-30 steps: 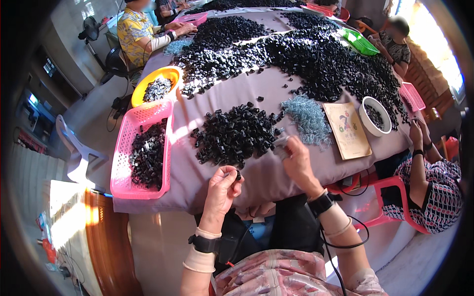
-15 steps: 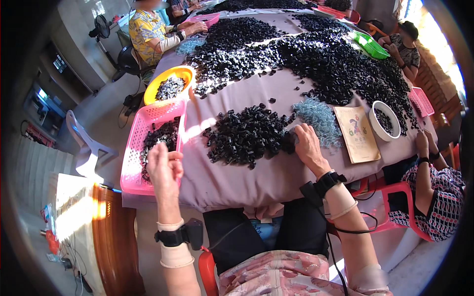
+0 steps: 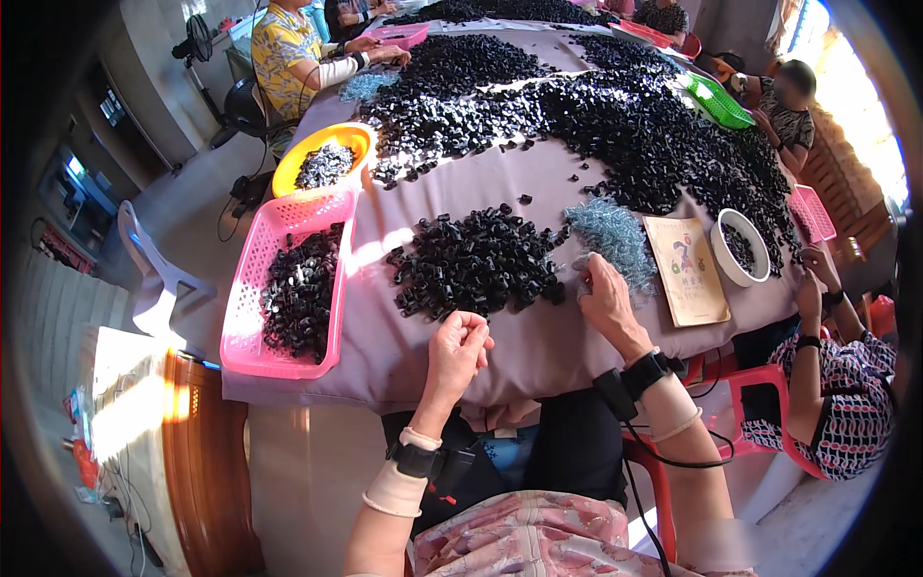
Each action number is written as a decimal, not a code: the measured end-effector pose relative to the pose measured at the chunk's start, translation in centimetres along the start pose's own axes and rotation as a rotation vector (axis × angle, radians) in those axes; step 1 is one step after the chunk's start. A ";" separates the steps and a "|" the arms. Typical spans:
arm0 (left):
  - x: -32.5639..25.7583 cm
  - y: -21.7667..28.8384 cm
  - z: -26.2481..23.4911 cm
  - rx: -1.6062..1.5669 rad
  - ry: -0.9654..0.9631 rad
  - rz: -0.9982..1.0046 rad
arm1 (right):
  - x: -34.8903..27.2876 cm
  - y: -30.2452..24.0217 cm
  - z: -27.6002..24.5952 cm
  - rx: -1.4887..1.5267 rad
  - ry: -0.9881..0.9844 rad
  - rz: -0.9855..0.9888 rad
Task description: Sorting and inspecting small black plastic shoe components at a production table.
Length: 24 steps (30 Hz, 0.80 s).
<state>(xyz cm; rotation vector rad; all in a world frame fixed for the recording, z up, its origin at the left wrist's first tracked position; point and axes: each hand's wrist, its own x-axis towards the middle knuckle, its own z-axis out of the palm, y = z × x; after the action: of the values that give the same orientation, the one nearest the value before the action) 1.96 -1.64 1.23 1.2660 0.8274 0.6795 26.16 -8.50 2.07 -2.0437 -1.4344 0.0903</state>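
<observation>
My left hand (image 3: pixel 457 353) is at the near edge of a heap of small black plastic pieces (image 3: pixel 471 264), its fingers curled and pressed together. Whatever may be between those fingertips is hidden. Between that heap and a pile of small clear bluish pieces (image 3: pixel 611 236) is my right hand (image 3: pixel 608 300), thumb and fingers drawn into a pinch. Something pale shows at its fingertips, too small to name. To the left stands a pink perforated basket (image 3: pixel 238 317) partly filled with black pieces.
A booklet (image 3: pixel 685 279) and a white bowl (image 3: pixel 762 252) of black pieces lie at right. Beyond are a yellow basin (image 3: pixel 363 144), a green basket (image 3: pixel 721 101) and a large spread of black pieces (image 3: pixel 615 115). Other people sit around the table (image 3: pixel 538 351).
My left hand has moved right, from over the pink basket to the near edge of the black heap. My right hand has shifted slightly nearer to me, beside the clear pieces.
</observation>
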 end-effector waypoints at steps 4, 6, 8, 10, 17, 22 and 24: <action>-0.5 -0.4 0.1 0.010 0.028 0.037 | -1.2 -0.2 -0.4 0.144 0.065 -0.030; -0.6 -0.5 0.1 0.017 0.024 0.067 | -2.0 -0.9 -0.4 0.249 0.083 -0.014; -0.9 -0.4 0.3 0.013 0.010 0.129 | -3.2 -3.4 -0.5 0.432 -0.028 0.025; -0.8 -0.6 0.5 0.047 0.010 0.134 | -4.3 -4.7 1.4 0.623 -0.058 -0.002; -1.1 -0.5 0.4 0.126 -0.044 0.114 | -5.9 -9.4 2.3 0.649 -0.117 -0.093; -1.4 -0.6 0.6 0.148 -0.045 0.090 | -7.0 -9.6 3.1 0.880 -0.061 0.027; -1.6 -0.6 0.8 0.177 -0.025 0.111 | -7.3 -9.4 3.3 0.971 -0.079 0.099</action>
<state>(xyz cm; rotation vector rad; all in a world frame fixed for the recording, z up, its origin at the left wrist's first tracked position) 1.73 -3.50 0.93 1.4860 0.8151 0.6885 14.19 -11.39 2.32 -1.2936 -1.0116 0.7562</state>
